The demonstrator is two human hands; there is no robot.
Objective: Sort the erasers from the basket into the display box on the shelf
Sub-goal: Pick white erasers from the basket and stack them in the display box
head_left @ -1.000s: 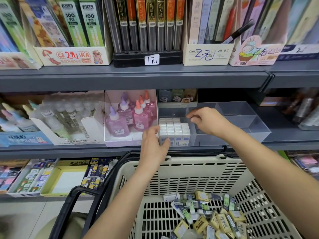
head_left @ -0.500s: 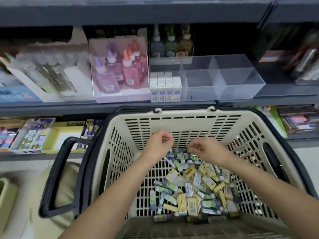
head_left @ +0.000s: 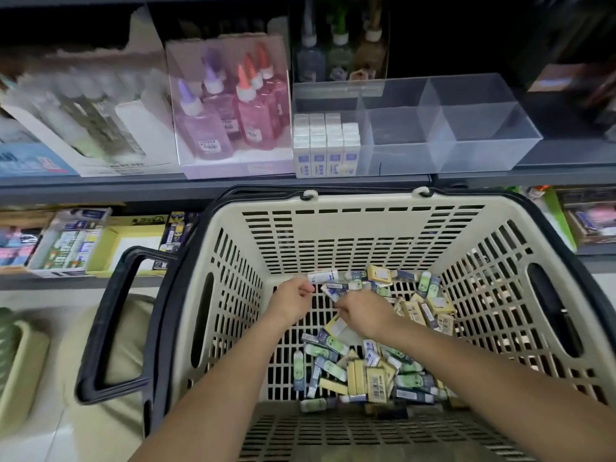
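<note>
The beige basket (head_left: 363, 228) stands below the shelf and holds a heap of several erasers (head_left: 370, 371) with yellow, green and white-blue sleeves. Both hands are low inside it, at the far side of the heap. My left hand (head_left: 293, 300) has curled fingers that pinch the end of a white eraser (head_left: 322, 277). My right hand (head_left: 365, 315) curls its fingers round a white-blue eraser (head_left: 331, 291). The clear display box (head_left: 466, 128) sits on the shelf above. Its left compartment holds upright white erasers (head_left: 326, 145); the other compartments show nothing inside.
Pink and purple glue bottles (head_left: 233, 111) stand in a clear box left of the display box. The basket's black handle (head_left: 110, 325) hangs out to the left. Boxes of stationery (head_left: 73, 241) fill the lower shelf on the left.
Both hands came down from the display box into the basket. My view tilted down with them, and the hands now close on erasers at the heap's far side.
</note>
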